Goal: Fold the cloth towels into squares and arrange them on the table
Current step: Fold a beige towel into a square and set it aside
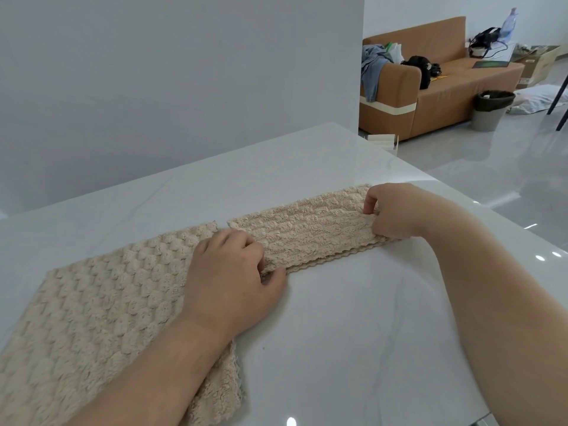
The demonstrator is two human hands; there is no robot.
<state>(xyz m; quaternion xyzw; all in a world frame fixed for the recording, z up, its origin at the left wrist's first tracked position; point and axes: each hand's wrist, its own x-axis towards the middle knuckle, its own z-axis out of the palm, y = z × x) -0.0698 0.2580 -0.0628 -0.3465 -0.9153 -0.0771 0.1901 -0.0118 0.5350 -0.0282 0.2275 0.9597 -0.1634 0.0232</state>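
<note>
A beige textured towel (310, 233) lies folded into a long narrow strip across the middle of the white table (353, 318). My left hand (233, 272) pinches the strip's near left end between thumb and fingers. My right hand (396, 210) pinches its right end. A second beige towel (101, 318) lies spread flat at the left, partly under my left forearm.
A grey wall stands behind the table. Beyond the table's far right corner are a brown sofa (442, 84) with clothes and bags on it, a grey waste bin (491, 110) and a glossy floor. The table's right edge runs close to my right arm.
</note>
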